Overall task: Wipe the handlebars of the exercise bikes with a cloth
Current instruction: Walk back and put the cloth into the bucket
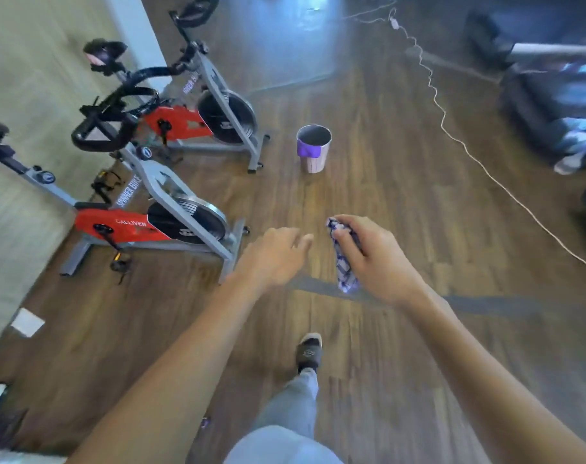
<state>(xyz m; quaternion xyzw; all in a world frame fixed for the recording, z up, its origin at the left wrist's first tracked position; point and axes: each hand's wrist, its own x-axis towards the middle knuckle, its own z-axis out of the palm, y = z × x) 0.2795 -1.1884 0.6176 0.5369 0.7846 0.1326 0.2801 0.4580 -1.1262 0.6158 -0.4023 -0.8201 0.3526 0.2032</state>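
Note:
Two red and grey exercise bikes stand at the left along the wall. The near bike [144, 226] has black handlebars [97, 135] looping above its frame. The far bike [198, 122] carries its own black handlebars [191, 11] at the top. My right hand [372, 256] is shut on a bunched blue and white checked cloth [343, 262], held over the floor well right of the bikes. My left hand [275, 259] hangs beside it with fingers loosely apart and nothing in it. Neither hand touches a bike.
A small bin [313, 149] with a purple cloth over its rim stands on the wooden floor [419, 209] ahead. A white cable [452, 128] snakes across the floor at right. Dark gym equipment [553, 95] fills the upper right. My foot [308, 353] steps forward.

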